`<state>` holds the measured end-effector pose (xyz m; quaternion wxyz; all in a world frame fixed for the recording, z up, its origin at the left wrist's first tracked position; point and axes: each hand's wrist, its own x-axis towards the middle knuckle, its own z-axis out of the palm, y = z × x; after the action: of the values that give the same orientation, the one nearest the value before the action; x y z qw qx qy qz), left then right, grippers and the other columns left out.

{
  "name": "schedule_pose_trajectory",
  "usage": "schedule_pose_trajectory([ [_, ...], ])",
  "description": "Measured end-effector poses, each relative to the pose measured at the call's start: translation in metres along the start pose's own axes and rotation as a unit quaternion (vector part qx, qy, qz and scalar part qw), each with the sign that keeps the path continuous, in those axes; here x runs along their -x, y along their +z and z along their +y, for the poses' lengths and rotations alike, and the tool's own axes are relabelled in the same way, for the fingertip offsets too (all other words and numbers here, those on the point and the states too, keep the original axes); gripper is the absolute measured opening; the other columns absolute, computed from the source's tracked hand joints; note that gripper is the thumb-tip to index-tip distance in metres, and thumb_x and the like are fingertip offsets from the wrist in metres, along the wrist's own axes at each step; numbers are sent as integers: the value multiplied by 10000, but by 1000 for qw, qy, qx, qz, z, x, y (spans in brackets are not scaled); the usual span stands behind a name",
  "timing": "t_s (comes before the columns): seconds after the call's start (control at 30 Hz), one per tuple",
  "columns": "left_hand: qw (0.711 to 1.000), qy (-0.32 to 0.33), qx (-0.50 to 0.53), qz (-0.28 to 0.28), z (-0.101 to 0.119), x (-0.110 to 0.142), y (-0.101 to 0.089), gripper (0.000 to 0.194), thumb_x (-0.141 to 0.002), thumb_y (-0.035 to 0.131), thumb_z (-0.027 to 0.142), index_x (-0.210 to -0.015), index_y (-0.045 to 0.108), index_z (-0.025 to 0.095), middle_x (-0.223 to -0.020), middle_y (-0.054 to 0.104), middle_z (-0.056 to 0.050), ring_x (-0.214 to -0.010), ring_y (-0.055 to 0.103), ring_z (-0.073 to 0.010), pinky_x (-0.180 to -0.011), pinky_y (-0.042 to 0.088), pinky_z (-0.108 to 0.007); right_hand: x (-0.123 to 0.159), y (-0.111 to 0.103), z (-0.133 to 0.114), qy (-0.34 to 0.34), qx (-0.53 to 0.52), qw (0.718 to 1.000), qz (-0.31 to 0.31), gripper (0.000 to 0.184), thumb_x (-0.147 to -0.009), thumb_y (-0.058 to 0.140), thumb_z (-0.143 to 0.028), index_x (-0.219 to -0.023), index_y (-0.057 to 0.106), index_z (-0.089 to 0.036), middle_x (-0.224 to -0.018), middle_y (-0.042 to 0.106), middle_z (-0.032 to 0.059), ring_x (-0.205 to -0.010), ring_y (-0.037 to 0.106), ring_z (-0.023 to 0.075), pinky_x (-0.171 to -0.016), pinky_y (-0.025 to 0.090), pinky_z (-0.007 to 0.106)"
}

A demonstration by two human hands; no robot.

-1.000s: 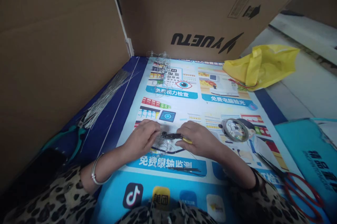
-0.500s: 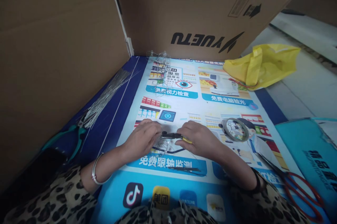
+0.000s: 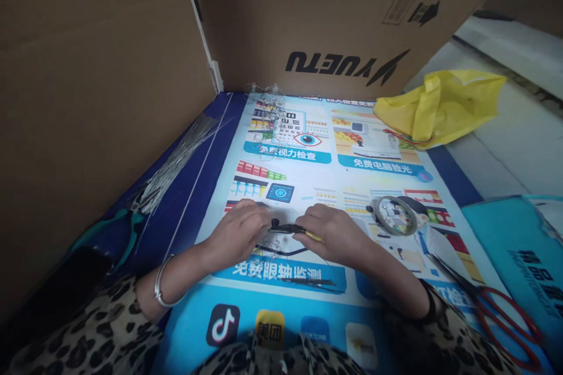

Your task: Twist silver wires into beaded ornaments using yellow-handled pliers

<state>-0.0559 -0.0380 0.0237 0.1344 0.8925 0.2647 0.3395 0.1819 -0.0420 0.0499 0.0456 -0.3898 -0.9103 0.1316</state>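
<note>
Left fingers [image 3: 259, 223], right fingers [image 3: 302, 227] curled.

Head camera faces forward and down, close in. Left hand [image 3: 237, 232] at 7 o'clock, right hand [image 3: 336, 236] at 5; cardboard panel [image 3: 338, 20] beyond, at 1

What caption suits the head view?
Right hand gripping yellow-handled pliers, left hand close beside them, above a printed eye-test poster.

Blue tabletop [image 3: 204, 187]: printed poster [image 3: 303, 180], wire bundle [image 3: 178, 161], teal-handled pliers [image 3: 134, 228] directly on it.
</note>
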Motion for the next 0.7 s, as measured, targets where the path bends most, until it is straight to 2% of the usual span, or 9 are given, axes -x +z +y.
schedule_pose_trajectory([
  [0.27, 1000, 11, -11, 9, 2, -1, -2, 119, -865, 413, 73, -890, 490, 161, -825, 643, -57, -766, 583, -180, -732, 429, -343, -1, -5, -3, 7, 39, 999, -1, 304, -909, 401, -387, -875, 621, -180, -788, 610, 59, -760, 536, 168, -622, 330, 260],
  [0.53, 999, 21, 6, 24, -3, 0, 1, 128, -889, 386, 88, -904, 488, 164, -837, 638, -58, -756, 566, -167, -716, 425, -334, 0, -4, -1, 8, -23, 1000, -19, 294, -896, 420, -393, -943, 628, -190, -842, 612, 65, -829, 546, 181, -705, 382, 279],
  [0.7, 999, 29, 18, 12, -4, 0, -1, 141, -891, 384, 83, -897, 496, 168, -854, 639, -60, -784, 580, -164, -729, 429, -331, 0, -3, 1, 0, -40, 999, -15, 296, -899, 416, -392, -947, 627, -190, -836, 613, 69, -832, 551, 184, -702, 396, 282],
])
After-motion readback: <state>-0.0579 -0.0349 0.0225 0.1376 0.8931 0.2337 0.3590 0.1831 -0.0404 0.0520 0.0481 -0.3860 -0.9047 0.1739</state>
